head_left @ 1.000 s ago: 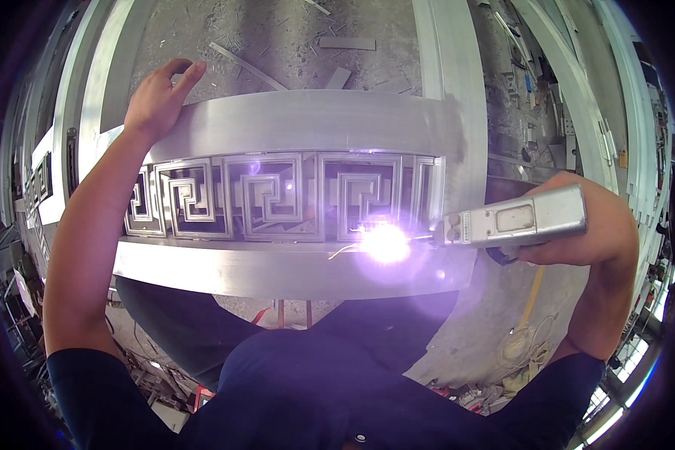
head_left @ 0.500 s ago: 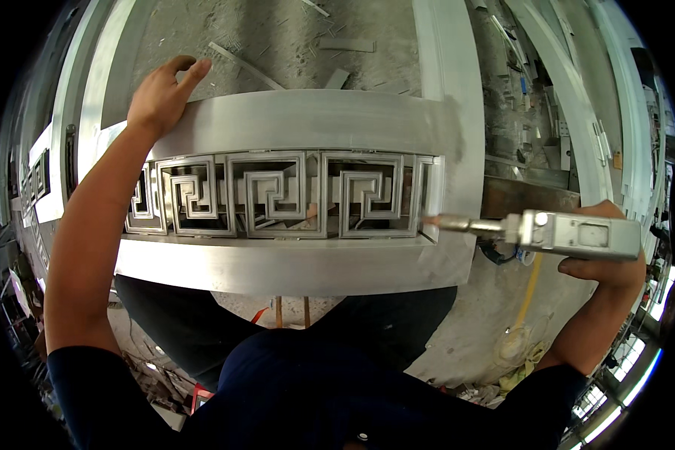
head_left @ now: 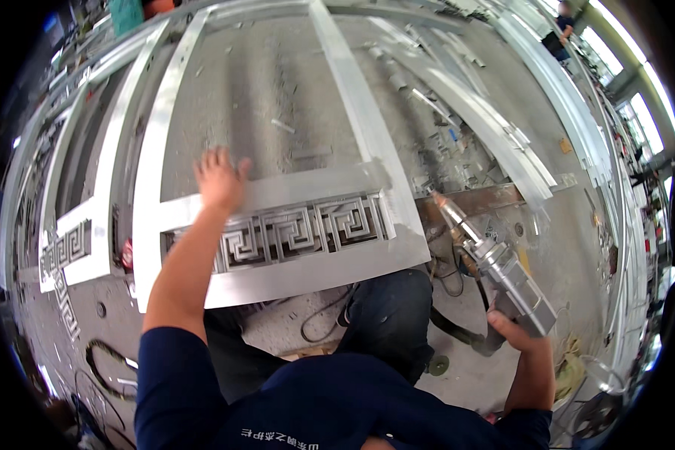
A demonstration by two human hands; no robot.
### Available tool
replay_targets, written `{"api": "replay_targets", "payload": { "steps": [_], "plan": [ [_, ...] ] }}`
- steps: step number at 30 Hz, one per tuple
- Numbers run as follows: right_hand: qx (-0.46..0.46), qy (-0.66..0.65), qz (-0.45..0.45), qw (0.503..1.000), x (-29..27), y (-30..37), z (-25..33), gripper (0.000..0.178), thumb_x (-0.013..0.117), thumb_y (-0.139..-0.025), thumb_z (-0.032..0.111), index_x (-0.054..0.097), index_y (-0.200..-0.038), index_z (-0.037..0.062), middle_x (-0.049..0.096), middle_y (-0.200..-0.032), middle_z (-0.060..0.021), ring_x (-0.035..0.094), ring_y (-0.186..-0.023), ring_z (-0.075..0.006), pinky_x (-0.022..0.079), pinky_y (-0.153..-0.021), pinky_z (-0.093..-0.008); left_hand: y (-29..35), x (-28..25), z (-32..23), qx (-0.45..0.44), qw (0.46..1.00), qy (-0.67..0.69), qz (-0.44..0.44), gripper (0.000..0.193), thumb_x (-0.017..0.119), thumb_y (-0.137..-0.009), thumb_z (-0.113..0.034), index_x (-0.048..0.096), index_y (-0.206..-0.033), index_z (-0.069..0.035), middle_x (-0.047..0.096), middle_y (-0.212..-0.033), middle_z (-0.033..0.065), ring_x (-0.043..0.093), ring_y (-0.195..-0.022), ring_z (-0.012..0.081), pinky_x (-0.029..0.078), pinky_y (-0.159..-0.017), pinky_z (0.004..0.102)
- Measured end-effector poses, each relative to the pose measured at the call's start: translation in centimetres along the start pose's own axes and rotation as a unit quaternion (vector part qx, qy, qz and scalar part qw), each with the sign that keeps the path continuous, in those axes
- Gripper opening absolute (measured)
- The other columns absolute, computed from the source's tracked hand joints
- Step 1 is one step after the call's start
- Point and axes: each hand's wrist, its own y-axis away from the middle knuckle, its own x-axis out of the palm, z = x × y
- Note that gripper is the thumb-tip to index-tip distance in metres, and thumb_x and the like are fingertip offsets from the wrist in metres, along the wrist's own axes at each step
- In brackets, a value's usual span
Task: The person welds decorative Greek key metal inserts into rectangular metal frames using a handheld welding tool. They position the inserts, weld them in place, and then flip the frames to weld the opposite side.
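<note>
The left hand (head_left: pixel 220 180) is open, palm down and fingers slightly spread, over the far rail (head_left: pixel 304 184) of a pale metal frame (head_left: pixel 352 105); whether the palm presses on the rail cannot be told. The right hand (head_left: pixel 519 330) is wrapped around the near end of a silver welding torch (head_left: pixel 502 270), which slants away toward the far left. Its copper-coloured tip (head_left: pixel 437 198) points past the frame's right side, apart from the metal. A dark hose (head_left: pixel 457 330) runs near the torch's grip.

Between the far rail and the near rail (head_left: pixel 315 268), a long slot holds a fretwork strip (head_left: pixel 300 234) of squared spirals; the left forearm (head_left: pixel 184 262) crosses its left part. The frame's larger far opening surrounds bare grey floor (head_left: pixel 262 90) with a few metal scraps (head_left: pixel 283 125) lying on it.

Right of the frame, a brown flat bar (head_left: pixel 476 204) lies on the floor, with long pale bars (head_left: pixel 487 120) farther off. To the left, a second frame (head_left: pixel 116 150) has another fretwork strip (head_left: pixel 66 246) set in its near section. At the far right stands another person (head_left: pixel 565 30).
</note>
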Motion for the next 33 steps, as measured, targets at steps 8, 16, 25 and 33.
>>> {"api": "replay_targets", "payload": {
  "steps": [8, 16, 25, 33],
  "plan": [
    [-0.114, -0.257, -0.103, 0.954, 5.4, 4.3, 4.3, 0.074, 0.070, -0.092, 0.052, 0.049, -0.137, -0.0030, 0.062, -0.117, -0.0157, 0.066, -0.066, -0.0189, 0.056, -0.055, -0.0319, 23.3, -13.7, -21.1, 0.433, 0.599, 0.579, 0.344, 0.094, 0.082, -0.081, -0.052, 0.042, -0.147, 0.002, 0.048, -0.146, 0.0253, 0.044, -0.139, 0.0392, 0.033, -0.117, 0.0491],
    [-0.148, -0.432, -0.147, 0.877, 3.3, -2.0, 15.4, 0.075, 0.042, -0.099, 0.072, 0.057, -0.114, -0.0008, 0.058, -0.065, -0.0048, 0.058, -0.053, -0.0158, 0.058, -0.072, -0.0385, 29.5, -24.4, -18.4, 0.186, 0.426, 0.700, 0.542, 0.025, 0.078, -0.090, -0.024, 0.067, -0.089, -0.002, 0.066, -0.071, 0.0016, 0.060, -0.065, 0.0108, 0.051, -0.064, 0.0296],
    [0.008, -0.746, -0.152, 0.649, 16.2, -3.6, 13.5, 0.069, 0.051, -0.095, 0.073, 0.053, -0.107, 0.0056, 0.059, -0.073, -0.0055, 0.061, -0.062, -0.0203, 0.057, -0.086, -0.0485, 22.1, -26.9, -0.9, 0.005, 0.476, 0.690, 0.545, 0.047, 0.075, -0.088, -0.039, 0.056, -0.092, 0.004, 0.058, -0.055, 0.0112, 0.060, -0.045, 0.0242, 0.054, -0.056, 0.0367],
    [0.052, -0.733, -0.192, 0.650, 30.2, -8.2, 7.0, 0.049, 0.075, -0.092, 0.048, 0.057, -0.096, 0.0018, 0.061, -0.073, -0.0084, 0.061, -0.058, -0.0192, 0.054, -0.057, -0.0352, 28.2, -18.7, 4.7, -0.220, 0.417, 0.772, 0.427, 0.062, 0.034, -0.101, -0.063, 0.054, -0.098, -0.005, 0.045, -0.051, 0.0064, 0.046, -0.038, 0.0235, 0.047, -0.049, 0.0430]
  ]
}}
